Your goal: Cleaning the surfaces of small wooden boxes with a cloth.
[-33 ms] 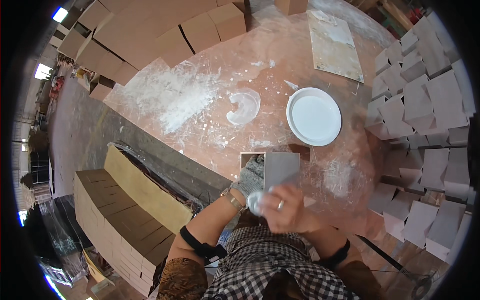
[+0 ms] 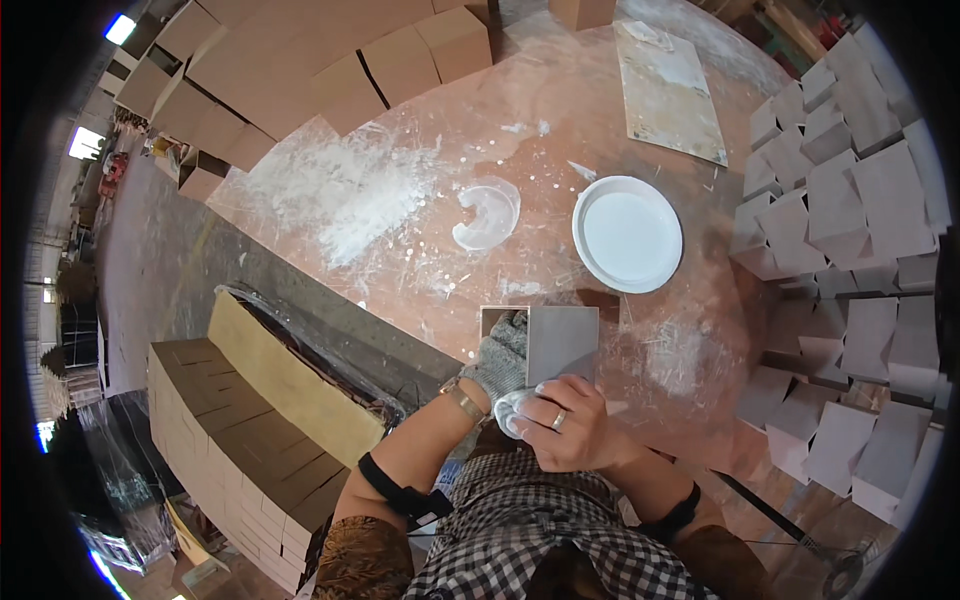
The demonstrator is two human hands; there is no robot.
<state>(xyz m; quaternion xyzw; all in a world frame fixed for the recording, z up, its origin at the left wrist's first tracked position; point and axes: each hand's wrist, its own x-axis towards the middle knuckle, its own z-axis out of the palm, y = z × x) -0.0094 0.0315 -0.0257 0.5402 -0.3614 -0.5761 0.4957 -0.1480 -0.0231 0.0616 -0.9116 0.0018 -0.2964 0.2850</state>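
Note:
A small box point(image 2: 563, 345) with a smooth grey-white face stands at the table's near edge, its open side toward the left. My left hand point(image 2: 501, 362), in a grey knitted glove, reaches into that opening with its fingers curled and grips the box from inside. Bare and wearing a ring, my right hand point(image 2: 570, 425) is closed around a wadded white cloth point(image 2: 511, 412) just below the box's near edge. Beyond the box is a round white tub point(image 2: 628, 235) holding white liquid or paste.
White powder point(image 2: 350, 195) and a C-shaped whitish piece point(image 2: 488, 215) lie on the reddish table point(image 2: 530, 150). Brown boxes point(image 2: 400, 65) line its far left. A stained board point(image 2: 675, 95) lies far right, near stacked pale boxes point(image 2: 845, 210). Cardboard point(image 2: 230, 420) stands at left.
My right hand was blurred by motion and has shifted slightly, its fingers now in sharp view beside the box's near edge. The left hand and box have barely moved.

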